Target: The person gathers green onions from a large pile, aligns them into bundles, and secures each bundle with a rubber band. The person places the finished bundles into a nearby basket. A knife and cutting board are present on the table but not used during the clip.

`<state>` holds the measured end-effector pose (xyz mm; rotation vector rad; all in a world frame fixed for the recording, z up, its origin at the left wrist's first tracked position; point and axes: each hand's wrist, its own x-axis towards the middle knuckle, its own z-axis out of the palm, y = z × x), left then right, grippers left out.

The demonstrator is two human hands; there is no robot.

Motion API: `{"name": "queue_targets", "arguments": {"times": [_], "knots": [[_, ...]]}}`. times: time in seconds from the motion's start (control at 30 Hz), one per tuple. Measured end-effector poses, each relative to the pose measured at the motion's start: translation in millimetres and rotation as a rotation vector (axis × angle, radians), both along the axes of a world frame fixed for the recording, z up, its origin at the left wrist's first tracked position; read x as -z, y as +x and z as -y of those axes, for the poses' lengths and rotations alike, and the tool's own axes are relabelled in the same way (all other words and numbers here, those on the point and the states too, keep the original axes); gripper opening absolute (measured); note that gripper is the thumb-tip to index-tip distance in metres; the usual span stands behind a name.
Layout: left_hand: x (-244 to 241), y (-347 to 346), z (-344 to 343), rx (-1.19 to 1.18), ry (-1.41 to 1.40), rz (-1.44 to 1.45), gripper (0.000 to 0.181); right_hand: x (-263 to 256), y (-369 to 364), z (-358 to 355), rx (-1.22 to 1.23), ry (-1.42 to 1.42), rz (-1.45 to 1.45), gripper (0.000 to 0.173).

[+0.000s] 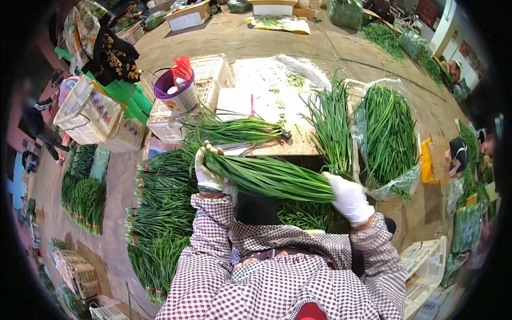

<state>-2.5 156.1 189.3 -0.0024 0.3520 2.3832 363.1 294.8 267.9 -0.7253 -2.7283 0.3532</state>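
My left hand (209, 170), in a white glove, grips the leafy end of a loose bunch of Chinese chives (272, 178). My right hand (351, 198), also gloved, is closed around the other end of the same bunch, which stretches level across my lap. Just beyond it, more chives (236, 130) lie on a white board (296, 150). A black tool handle (286, 134) shows at their right end; the rest is hidden. One red tie strip (252, 105) runs across the board, partly under those chives.
Left of me lie stacked chive bundles (164, 224) with red ties. A purple bucket (176, 90) holding red strips stands on white plastic crates (212, 68). To the right are upright chives (336, 124) and a plastic-lined crate of chives (386, 136). A person (108, 56) stands at the far left.
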Motion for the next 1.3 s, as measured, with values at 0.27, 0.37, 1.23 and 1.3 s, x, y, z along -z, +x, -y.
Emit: {"name": "queue_targets", "arguments": {"times": [0.27, 0.37, 1.23, 1.3], "knots": [[-8.4, -7.8, 8.0, 0.080, -0.658, -0.659, 0.054, -61.1, 62.9, -27.5, -0.005, 0.412, 0.575, 0.007], [-35.5, 32.2, -9.4, 0.206, -0.668, -0.855, 0.063, -77.9, 63.7, -35.9, 0.037, 0.414, 0.716, 0.005], [-167.9, 20.1, -94.0, -0.970, -0.996, -2.436, 0.043, -118.1, -204.9, -52.0, -0.239, 0.628, -0.370, 0.017], [-134.4, -9.1, -129.4, -0.889, -1.002, -2.503, 0.030, -62.5, -219.7, -96.0, -0.169, 0.521, -0.273, 0.019]]}}
